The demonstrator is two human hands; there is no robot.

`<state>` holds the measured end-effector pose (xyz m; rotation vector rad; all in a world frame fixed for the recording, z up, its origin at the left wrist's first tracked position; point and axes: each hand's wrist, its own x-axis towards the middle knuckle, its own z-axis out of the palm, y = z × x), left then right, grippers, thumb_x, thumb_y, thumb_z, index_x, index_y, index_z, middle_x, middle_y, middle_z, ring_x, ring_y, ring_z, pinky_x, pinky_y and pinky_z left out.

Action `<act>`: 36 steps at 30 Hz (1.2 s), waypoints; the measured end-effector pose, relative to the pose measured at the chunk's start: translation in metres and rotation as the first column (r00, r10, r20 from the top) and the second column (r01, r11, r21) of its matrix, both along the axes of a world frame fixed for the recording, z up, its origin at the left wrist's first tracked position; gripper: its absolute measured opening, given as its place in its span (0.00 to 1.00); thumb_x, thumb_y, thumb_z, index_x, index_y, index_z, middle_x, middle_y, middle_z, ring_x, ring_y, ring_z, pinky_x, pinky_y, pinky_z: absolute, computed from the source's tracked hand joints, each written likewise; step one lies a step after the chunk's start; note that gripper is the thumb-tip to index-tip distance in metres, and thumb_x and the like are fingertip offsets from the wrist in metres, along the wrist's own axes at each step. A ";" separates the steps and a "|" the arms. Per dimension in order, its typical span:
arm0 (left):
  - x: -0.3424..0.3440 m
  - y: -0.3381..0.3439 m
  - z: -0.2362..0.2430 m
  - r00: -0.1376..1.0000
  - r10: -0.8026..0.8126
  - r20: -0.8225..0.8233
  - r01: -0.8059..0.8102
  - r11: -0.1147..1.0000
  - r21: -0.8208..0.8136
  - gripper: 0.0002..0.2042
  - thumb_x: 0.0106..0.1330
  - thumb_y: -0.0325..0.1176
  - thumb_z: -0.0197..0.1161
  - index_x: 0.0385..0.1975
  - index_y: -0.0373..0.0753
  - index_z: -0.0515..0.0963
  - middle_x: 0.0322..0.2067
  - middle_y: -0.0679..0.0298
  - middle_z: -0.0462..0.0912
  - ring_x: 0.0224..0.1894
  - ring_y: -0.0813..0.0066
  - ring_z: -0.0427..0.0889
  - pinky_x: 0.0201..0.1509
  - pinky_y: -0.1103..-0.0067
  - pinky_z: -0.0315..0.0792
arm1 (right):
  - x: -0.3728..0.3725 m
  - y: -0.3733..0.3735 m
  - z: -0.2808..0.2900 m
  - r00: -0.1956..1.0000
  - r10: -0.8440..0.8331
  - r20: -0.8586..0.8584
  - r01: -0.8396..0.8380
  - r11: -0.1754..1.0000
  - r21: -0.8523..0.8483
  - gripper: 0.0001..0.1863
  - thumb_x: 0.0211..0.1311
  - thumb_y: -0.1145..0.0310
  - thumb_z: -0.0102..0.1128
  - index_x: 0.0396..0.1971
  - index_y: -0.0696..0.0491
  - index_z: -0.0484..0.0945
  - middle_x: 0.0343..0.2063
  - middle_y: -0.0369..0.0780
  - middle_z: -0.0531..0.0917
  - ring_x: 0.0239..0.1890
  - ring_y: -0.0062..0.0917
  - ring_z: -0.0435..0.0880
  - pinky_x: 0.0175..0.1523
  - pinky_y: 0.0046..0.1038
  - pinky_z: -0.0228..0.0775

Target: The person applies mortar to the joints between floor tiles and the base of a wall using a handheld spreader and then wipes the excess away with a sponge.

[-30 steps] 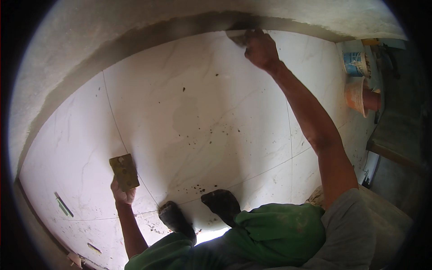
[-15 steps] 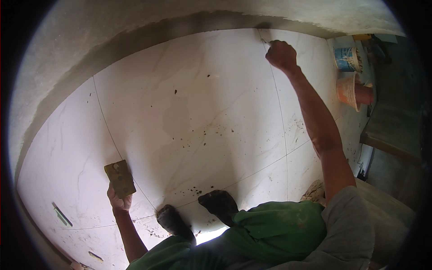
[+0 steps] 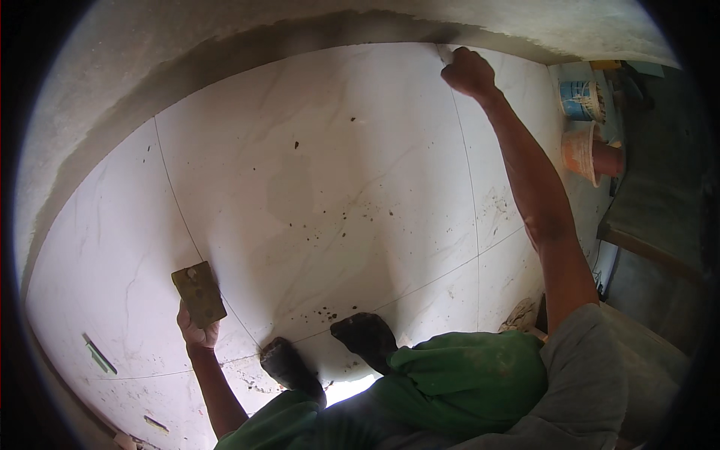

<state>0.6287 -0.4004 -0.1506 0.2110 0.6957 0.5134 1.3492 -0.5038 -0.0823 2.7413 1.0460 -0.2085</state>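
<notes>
My left hand [image 3: 198,328] grips a flat, olive-brown rectangular slab [image 3: 199,291], with a pale lump near its top and darker spots on its face. It is held up over the white tiles near a joint line; its material cannot be made out. My right arm stretches far ahead. At its end my right hand [image 3: 470,73] is closed around a small tool with a pale blade [image 3: 445,55], whose handle is hidden in the fist. The blade is at the far end of a tile joint [image 3: 460,124], close to the foot of the grey wall [image 3: 337,30].
Large white marbled tiles [image 3: 247,180] bear scattered dark crumbs [image 3: 345,216]. A blue bucket [image 3: 579,100] and an orange bucket [image 3: 579,150] lie at the right. Green strips [image 3: 99,355] lie at the left. My dark-covered feet [image 3: 365,339] rest near a cross joint.
My right hand has shifted slightly farther toward the wall along the joint. The left hand with the slab has barely moved; the view has tilted a little.
</notes>
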 end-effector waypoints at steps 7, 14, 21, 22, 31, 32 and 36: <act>0.003 -0.001 0.004 0.999 0.022 -0.034 -0.023 0.999 -0.030 0.22 0.80 0.43 0.58 0.65 0.36 0.74 0.58 0.54 0.84 0.57 0.58 0.87 0.59 0.64 0.87 | 0.010 0.009 0.013 0.998 -0.055 -0.035 0.054 0.998 -0.025 0.25 0.52 0.66 0.59 0.51 0.59 0.83 0.44 0.51 0.89 0.51 0.46 0.89 0.56 0.45 0.81; -0.016 -0.001 -0.010 0.998 0.031 0.057 -0.025 0.995 -0.095 0.24 0.81 0.38 0.54 0.73 0.37 0.66 0.64 0.50 0.78 0.62 0.54 0.83 0.65 0.60 0.83 | 0.012 0.016 0.005 1.000 0.019 0.024 -0.018 0.999 -0.030 0.25 0.52 0.65 0.59 0.50 0.59 0.83 0.43 0.52 0.90 0.51 0.46 0.89 0.55 0.45 0.82; -0.012 0.000 -0.020 0.996 0.013 -0.083 -0.015 1.000 -0.021 0.22 0.80 0.43 0.58 0.65 0.36 0.74 0.58 0.56 0.84 0.56 0.60 0.87 0.57 0.66 0.87 | 0.138 -0.045 -0.006 0.897 -0.127 -0.423 0.247 0.938 0.244 0.25 0.48 0.63 0.70 0.47 0.59 0.86 0.41 0.46 0.90 0.44 0.40 0.89 0.49 0.36 0.80; -0.019 0.002 -0.019 0.999 0.020 -0.051 -0.022 0.999 -0.040 0.23 0.80 0.41 0.57 0.69 0.36 0.70 0.61 0.53 0.82 0.58 0.56 0.86 0.60 0.63 0.85 | 0.135 -0.044 -0.008 0.895 -0.123 -0.430 0.247 0.937 0.246 0.25 0.48 0.63 0.70 0.47 0.59 0.86 0.41 0.46 0.90 0.44 0.40 0.89 0.49 0.36 0.80; -0.022 0.001 -0.007 0.993 0.045 -0.107 -0.050 0.998 -0.044 0.25 0.79 0.40 0.56 0.71 0.37 0.68 0.62 0.49 0.80 0.58 0.53 0.85 0.58 0.60 0.85 | 0.118 -0.025 -0.028 0.622 -0.216 -0.753 0.590 0.761 0.270 0.29 0.47 0.64 0.76 0.52 0.56 0.83 0.54 0.45 0.83 0.62 0.36 0.75 0.71 0.44 0.60; -0.014 0.002 -0.014 0.994 0.038 -0.104 -0.045 0.997 -0.063 0.25 0.79 0.40 0.56 0.71 0.37 0.68 0.62 0.49 0.80 0.58 0.53 0.86 0.58 0.60 0.85 | 0.145 -0.039 -0.029 0.561 -0.208 -0.801 0.625 0.741 0.246 0.31 0.47 0.64 0.76 0.54 0.55 0.82 0.54 0.45 0.83 0.62 0.36 0.76 0.70 0.44 0.60; -0.011 0.000 -0.004 0.986 0.046 -0.161 -0.050 0.999 -0.019 0.24 0.79 0.40 0.56 0.71 0.37 0.69 0.61 0.50 0.81 0.56 0.54 0.86 0.56 0.60 0.85 | 0.129 -0.021 -0.037 0.579 -0.221 -0.785 0.622 0.742 0.250 0.34 0.45 0.65 0.77 0.58 0.55 0.80 0.54 0.43 0.84 0.61 0.36 0.78 0.69 0.43 0.63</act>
